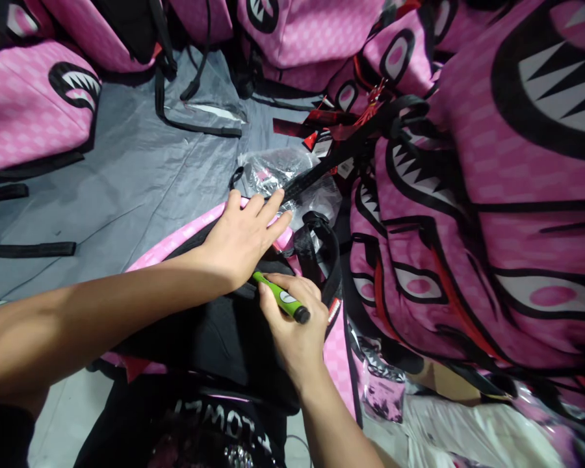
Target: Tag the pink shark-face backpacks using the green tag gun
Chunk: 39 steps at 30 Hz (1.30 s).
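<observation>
A pink-and-black backpack [190, 338] lies in front of me with its black side up. My right hand [297, 318] grips a green marker pen [283, 299] with a black end. The pen's far end points at the black fabric beside my left hand; its tip is hidden. Palm down, my left hand [246, 240] rests on the upper part of the backpack, fingers stretched out over its pink edge and a black strap. A looped black strap [329, 253] rises just right of my hands.
Pink backpacks with shark-mouth prints [541, 234] crowd the right side. More pink bags [34, 104] line the back and left. Grey sheeting [127, 156] covers the surface. Beyond my left hand lies crumpled clear plastic [285, 169], with red tags [331, 123] behind it.
</observation>
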Available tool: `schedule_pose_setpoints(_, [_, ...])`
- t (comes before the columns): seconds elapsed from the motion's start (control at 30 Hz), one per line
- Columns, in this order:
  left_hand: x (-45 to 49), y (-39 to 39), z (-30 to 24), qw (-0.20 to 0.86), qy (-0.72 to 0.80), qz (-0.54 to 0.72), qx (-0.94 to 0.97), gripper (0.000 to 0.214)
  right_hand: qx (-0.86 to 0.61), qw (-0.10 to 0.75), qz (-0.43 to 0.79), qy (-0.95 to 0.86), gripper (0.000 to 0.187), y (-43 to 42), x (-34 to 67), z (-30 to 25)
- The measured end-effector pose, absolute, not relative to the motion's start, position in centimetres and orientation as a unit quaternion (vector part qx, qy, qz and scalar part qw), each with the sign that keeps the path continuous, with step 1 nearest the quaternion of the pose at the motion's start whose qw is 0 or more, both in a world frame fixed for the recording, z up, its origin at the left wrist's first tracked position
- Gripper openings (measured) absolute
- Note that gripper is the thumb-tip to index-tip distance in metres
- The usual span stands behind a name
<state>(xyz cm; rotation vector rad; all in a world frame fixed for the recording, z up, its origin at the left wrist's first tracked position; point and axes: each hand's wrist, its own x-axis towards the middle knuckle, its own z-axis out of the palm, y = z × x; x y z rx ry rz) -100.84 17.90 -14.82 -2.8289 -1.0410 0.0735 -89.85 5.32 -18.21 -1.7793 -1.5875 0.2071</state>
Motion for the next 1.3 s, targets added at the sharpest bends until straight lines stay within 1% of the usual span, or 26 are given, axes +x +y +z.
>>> schedule_pose_setpoints(0.1, [-100.9, 17.9, -14.9, 0.058, -0.343, 0.015, -0.937, 0.067, -0.715, 0.367, 0.034, -0.594, 0.01, 5.3, -90.3, -18.5])
schedule_pose_setpoints(0.27, [-101.0, 17.9, -14.8, 0.047, -0.342, 0.012, -0.938, 0.066, -0.731, 0.375, 0.04, -0.568, 0.014, 5.5, -90.6, -18.9])
schedule_pose_setpoints(0.4, [-101.0, 18.0, -14.8, 0.044, -0.341, 0.018, -0.939, 0.067, -0.731, 0.395, 0.037, -0.555, 0.015, 5.6, -90.9, -19.2])
schedule_pose_setpoints(0.63, [-100.9, 18.1, -14.9, 0.038, -0.344, 0.018, -0.938, 0.067, -0.737, 0.397, 0.044, -0.545, 0.017, 5.6, -90.8, -19.4])
schedule_pose_setpoints(0.83, [-100.9, 18.1, -15.0, 0.045, -0.343, 0.022, -0.938, 0.067, -0.732, 0.397, 0.032, -0.553, 0.014, 5.6, -90.9, -19.3])
schedule_pose_setpoints(0.97, [-100.8, 18.1, -14.9, 0.039, -0.344, 0.022, -0.938, 0.068, -0.733, 0.395, 0.041, -0.553, 0.012, 5.6, -90.7, -19.2])
schedule_pose_setpoints(1.1, [-100.7, 18.1, -14.9, 0.04, -0.343, 0.024, -0.938, 0.068, -0.724, 0.398, 0.083, -0.557, 0.008, 5.4, -90.3, -19.1])
schedule_pose_setpoints(1.3, [-100.8, 18.1, -15.0, 0.041, -0.344, 0.025, -0.938, 0.068, -0.717, 0.403, 0.142, -0.551, 0.009, 5.2, -90.0, -18.6])
